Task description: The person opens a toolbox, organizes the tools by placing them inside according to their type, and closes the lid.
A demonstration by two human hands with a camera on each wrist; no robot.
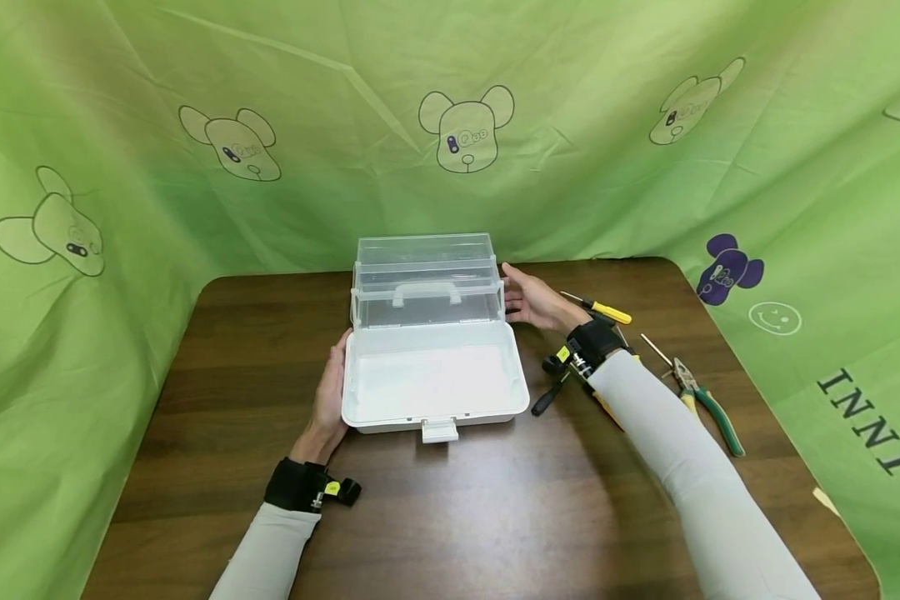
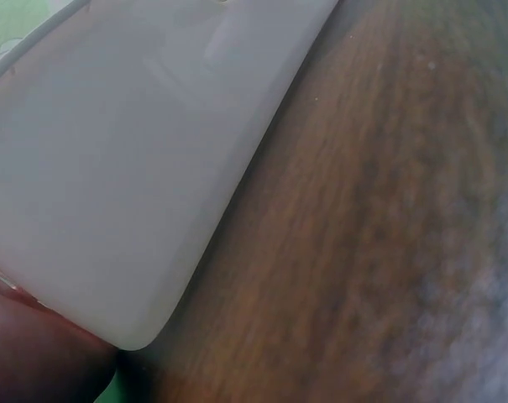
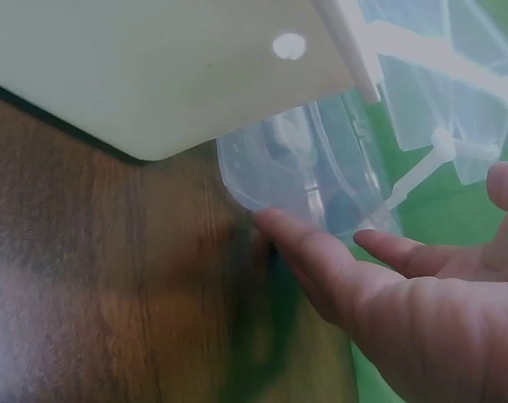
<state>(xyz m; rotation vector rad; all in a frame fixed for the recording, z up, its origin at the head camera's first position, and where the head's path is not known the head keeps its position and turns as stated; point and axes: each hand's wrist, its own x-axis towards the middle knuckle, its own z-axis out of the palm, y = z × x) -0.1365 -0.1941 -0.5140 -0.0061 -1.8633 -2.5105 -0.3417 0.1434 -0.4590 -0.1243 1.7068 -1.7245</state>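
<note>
A white toolbox [image 1: 390,426] with a front latch [image 1: 439,431] stands opened on the table, its bottom compartment bare. Clear plastic trays [image 1: 423,248] and a clear lid [image 3: 274,164] with a white handle stand raised behind it. Against the box's left side lies my left hand [image 1: 330,400], its fingers mostly hidden behind the wall; the left wrist view shows part of the hand [image 2: 44,348] at the box's corner. My right hand [image 1: 532,302] is at the right rear, fingers extended, with a fingertip at the clear lid's edge in the right wrist view.
On the right of the brown table [image 1: 270,333] lie a yellow-handled screwdriver [image 1: 611,312], a black-handled screwdriver [image 1: 546,400] and green-and-yellow pliers [image 1: 712,412]. More tools are partly hidden under the right forearm. Green cloth [image 1: 315,200] hangs behind and beside the table.
</note>
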